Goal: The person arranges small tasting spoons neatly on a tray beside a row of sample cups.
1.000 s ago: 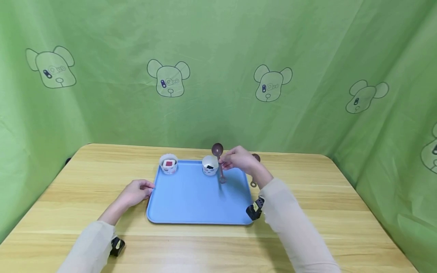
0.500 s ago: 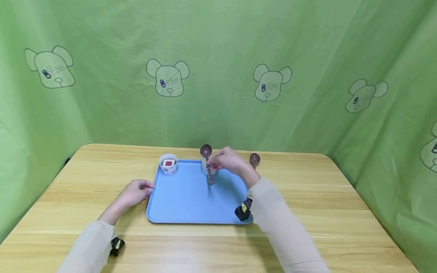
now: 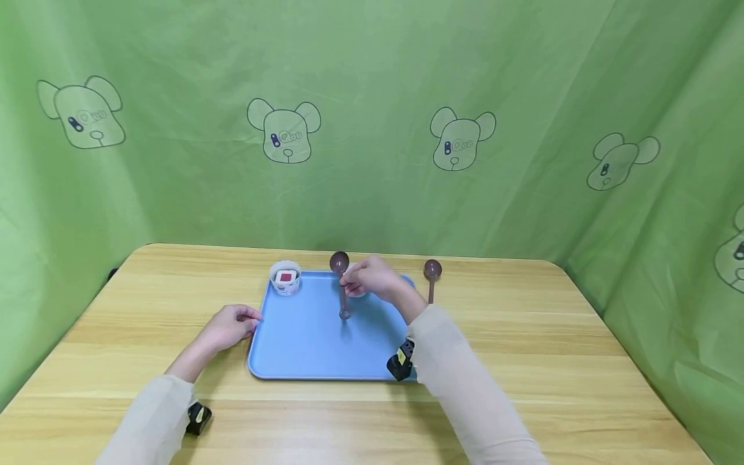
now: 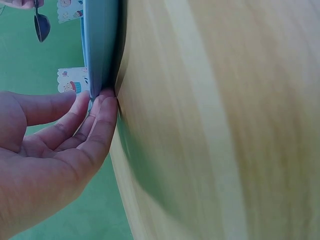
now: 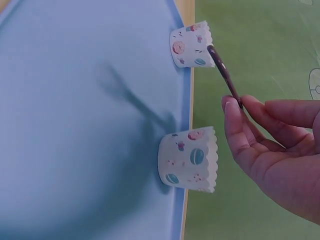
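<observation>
Risk: spoon, pinched mid-handle by right hand, hangs over blue tray close beside near cup; a sideways swing could tip that light cup. Bowl points up, handle end down. Left hand, fingers relaxed, touches tray's left edge on desk.

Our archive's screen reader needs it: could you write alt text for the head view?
A right hand holds a brown spoon above a blue tray with a paper cup; the left hand touches its left edge.
</observation>
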The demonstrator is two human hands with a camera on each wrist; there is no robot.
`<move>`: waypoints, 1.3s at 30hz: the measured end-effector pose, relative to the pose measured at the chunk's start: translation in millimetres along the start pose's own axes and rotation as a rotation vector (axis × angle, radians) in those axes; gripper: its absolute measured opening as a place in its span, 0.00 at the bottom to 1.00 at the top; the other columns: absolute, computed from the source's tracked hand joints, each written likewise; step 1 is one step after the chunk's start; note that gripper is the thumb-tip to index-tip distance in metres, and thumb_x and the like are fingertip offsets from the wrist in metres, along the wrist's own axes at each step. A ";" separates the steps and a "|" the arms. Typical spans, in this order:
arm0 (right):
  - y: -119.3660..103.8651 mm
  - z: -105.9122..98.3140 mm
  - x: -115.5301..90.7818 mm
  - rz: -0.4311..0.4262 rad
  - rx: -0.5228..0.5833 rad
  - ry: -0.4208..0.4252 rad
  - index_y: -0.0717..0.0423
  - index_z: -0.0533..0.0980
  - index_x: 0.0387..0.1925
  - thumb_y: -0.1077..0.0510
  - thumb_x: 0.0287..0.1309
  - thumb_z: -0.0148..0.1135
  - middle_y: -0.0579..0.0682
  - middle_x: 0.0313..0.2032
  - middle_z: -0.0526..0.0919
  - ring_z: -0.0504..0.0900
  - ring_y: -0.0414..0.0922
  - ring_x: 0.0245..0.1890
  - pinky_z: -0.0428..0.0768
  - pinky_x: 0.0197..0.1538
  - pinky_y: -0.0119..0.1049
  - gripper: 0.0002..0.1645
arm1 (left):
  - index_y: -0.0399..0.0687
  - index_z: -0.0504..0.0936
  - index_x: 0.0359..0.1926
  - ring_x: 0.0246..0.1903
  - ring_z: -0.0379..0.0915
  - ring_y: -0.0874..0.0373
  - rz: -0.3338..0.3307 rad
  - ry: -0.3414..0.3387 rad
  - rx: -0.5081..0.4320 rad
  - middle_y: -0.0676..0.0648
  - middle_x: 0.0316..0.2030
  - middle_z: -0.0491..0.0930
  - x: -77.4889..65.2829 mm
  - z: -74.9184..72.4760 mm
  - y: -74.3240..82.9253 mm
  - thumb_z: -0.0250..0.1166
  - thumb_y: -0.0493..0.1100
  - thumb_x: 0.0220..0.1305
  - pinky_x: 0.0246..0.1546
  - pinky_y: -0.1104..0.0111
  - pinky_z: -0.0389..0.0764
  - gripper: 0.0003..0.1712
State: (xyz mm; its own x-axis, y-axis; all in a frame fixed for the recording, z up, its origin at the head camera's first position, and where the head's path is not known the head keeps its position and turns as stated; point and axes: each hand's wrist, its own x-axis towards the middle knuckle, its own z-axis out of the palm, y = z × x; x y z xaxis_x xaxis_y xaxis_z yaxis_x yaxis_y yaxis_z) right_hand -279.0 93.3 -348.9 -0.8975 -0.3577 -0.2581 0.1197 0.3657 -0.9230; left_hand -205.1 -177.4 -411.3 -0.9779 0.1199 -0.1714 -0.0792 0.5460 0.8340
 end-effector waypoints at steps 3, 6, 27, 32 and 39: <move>-0.5 5.4 1.5 0.008 0.021 0.005 0.80 0.74 0.40 0.72 0.57 0.51 0.57 0.27 0.79 0.78 0.44 0.26 0.80 0.44 0.44 0.12 | 0.24 0.74 0.42 0.36 0.74 0.51 -0.001 0.001 0.007 0.35 0.37 0.76 -0.6 -0.4 0.8 0.51 0.29 0.63 0.37 0.64 0.80 0.10; -0.2 11.0 3.7 0.013 0.041 0.007 0.81 0.73 0.39 0.73 0.55 0.53 0.56 0.25 0.78 0.78 0.44 0.24 0.81 0.42 0.42 0.12 | 0.24 0.74 0.42 0.36 0.74 0.51 0.002 0.000 0.011 0.35 0.36 0.76 -0.7 -0.6 1.0 0.50 0.29 0.63 0.37 0.63 0.80 0.10; 20.2 35.8 15.4 0.028 -0.052 -0.031 0.77 0.76 0.36 0.73 0.57 0.48 0.62 0.28 0.80 0.77 0.45 0.23 0.82 0.36 0.37 0.11 | 0.24 0.74 0.41 0.34 0.74 0.53 0.013 0.000 0.011 0.36 0.35 0.76 0.7 -0.1 0.1 0.50 0.28 0.62 0.36 0.64 0.80 0.10; 24.7 38.0 16.1 0.031 -0.077 -0.027 0.76 0.76 0.37 0.73 0.57 0.49 0.63 0.30 0.80 0.78 0.45 0.24 0.82 0.35 0.37 0.11 | 0.24 0.74 0.41 0.34 0.74 0.54 0.009 0.000 0.009 0.36 0.34 0.76 0.5 0.0 0.2 0.50 0.28 0.62 0.36 0.64 0.79 0.10; 28.5 39.6 17.4 0.038 -0.086 -0.036 0.76 0.76 0.39 0.74 0.55 0.49 0.61 0.30 0.79 0.80 0.49 0.28 0.82 0.37 0.37 0.12 | 0.25 0.74 0.41 0.33 0.73 0.54 -0.002 -0.002 0.013 0.37 0.34 0.76 0.5 0.0 -0.7 0.50 0.28 0.62 0.35 0.65 0.79 0.10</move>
State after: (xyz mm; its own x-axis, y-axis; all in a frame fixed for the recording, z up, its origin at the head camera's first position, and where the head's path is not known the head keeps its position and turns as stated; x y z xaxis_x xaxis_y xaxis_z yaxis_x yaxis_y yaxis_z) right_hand -274.4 63.5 -391.0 -0.8770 -0.3723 -0.3037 0.1149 0.4514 -0.8849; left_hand -205.5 -177.8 -412.0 -0.9773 0.1206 -0.1743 -0.0786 0.5573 0.8266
